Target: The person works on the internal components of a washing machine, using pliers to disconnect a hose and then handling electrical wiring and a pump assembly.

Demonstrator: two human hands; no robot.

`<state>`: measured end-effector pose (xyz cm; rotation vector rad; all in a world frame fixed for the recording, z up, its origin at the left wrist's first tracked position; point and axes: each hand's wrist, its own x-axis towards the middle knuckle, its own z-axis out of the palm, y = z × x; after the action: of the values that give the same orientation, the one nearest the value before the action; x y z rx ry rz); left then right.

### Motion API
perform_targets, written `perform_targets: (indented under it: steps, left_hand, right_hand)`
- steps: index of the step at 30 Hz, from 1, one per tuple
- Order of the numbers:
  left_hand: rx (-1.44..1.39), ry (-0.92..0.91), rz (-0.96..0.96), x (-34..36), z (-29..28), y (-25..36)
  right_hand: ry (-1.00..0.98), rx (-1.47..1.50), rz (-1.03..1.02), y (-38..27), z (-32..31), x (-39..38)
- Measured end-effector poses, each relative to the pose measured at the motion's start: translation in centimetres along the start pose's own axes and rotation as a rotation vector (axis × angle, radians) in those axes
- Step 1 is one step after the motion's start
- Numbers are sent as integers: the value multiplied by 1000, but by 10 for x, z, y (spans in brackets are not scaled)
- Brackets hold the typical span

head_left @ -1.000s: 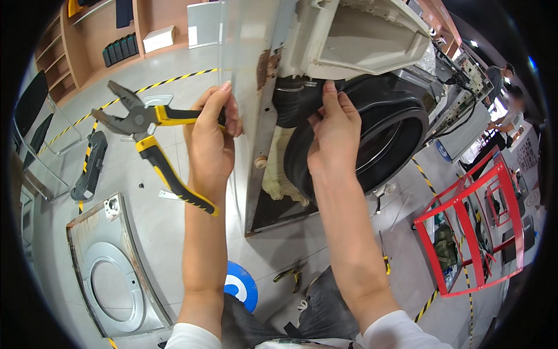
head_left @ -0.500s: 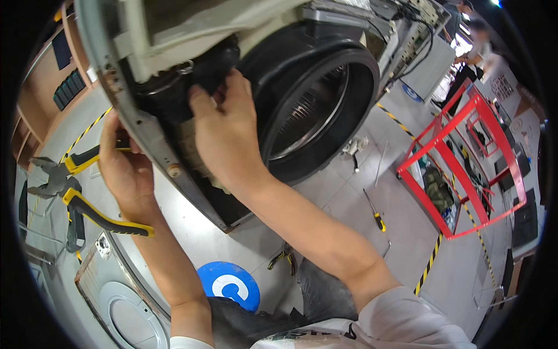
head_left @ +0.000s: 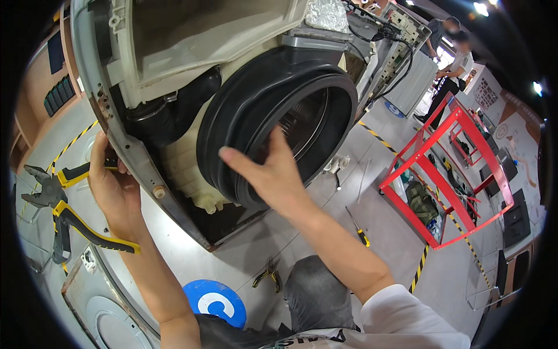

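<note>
Your right hand [head_left: 273, 177] has its grip wide apart, thumb and fingers spread over the rubber ring [head_left: 224, 128] around the mouth of the drum [head_left: 305, 122]; whether skin presses rubber cannot be told from this angle. The ring looks soft and springy, so expect it to fold rather than crack, and its thick rolled lip seems the best place to pinch. Your left hand [head_left: 119, 195] has its grip closed around one handle of the pliers [head_left: 53, 191], just beside the front edge [head_left: 133, 153] of the opened washing machine [head_left: 235, 75], with some fingertips hidden. The pliers look stiff and head-heavy, jaws parted, the free handle lying across your wrist; their yellow-and-black sleeves should resist slipping. Left of the ring, the black hose [head_left: 174, 116] seems bendable, best held around its body, whereas the rust-marked edge looks rigid.
</note>
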<state>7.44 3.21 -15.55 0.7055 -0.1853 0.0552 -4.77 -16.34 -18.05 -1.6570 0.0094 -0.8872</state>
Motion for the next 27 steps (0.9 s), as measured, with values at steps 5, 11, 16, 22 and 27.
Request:
perform_targets:
  steps: [5, 11, 16, 22, 27]
  left_hand:
    - [-65, 17, -16, 0, 0, 1]
    - [-132, -64, -25, -4, 1, 1]
    - [-161, -82, -21, -7, 4, 2]
    - [-165, -151, -43, -6, 4, 5]
    - [-211, -334, -25, -1, -6, 4]
  right_hand:
    - [44, 194, 62, 16, 27, 4]
    - [199, 46, 117, 37, 47, 19]
    - [178, 30, 92, 47, 53, 30]
    - [-34, 384, 260, 19, 12, 10]
    - [-151, 457, 381, 16, 8, 12]
